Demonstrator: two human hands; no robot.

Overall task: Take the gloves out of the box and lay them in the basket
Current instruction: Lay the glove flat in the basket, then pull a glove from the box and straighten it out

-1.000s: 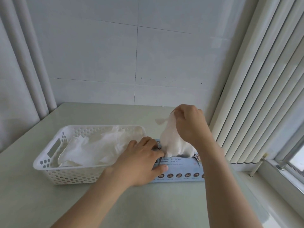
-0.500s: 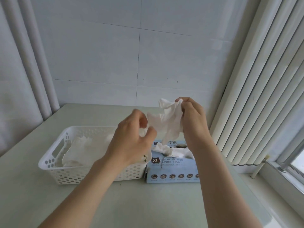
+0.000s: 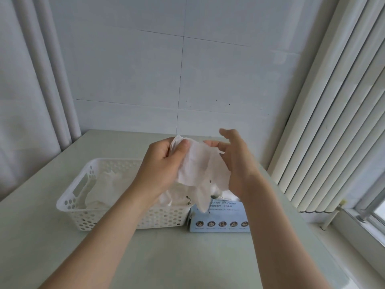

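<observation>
A white glove (image 3: 196,165) hangs in the air above the gap between basket and box. My left hand (image 3: 160,163) pinches its upper left corner between thumb and fingers. My right hand (image 3: 235,163) is beside the glove's right edge with fingers spread and mostly straight, thumb touching the glove. Below, the light blue glove box (image 3: 220,221) lies on the table with more white gloves poking from its top. The white perforated basket (image 3: 70,199) stands left of the box and holds several white gloves (image 3: 106,184).
A pale green table (image 3: 187,263) carries everything. A tiled wall stands behind. Vertical blinds (image 3: 333,122) and a window sill close the right side; white pipes (image 3: 52,80) run up at the left.
The glove came fully out of the box and up. My left hand left the box and took the glove's corner. My right hand's pinch loosened, its fingers spreading out.
</observation>
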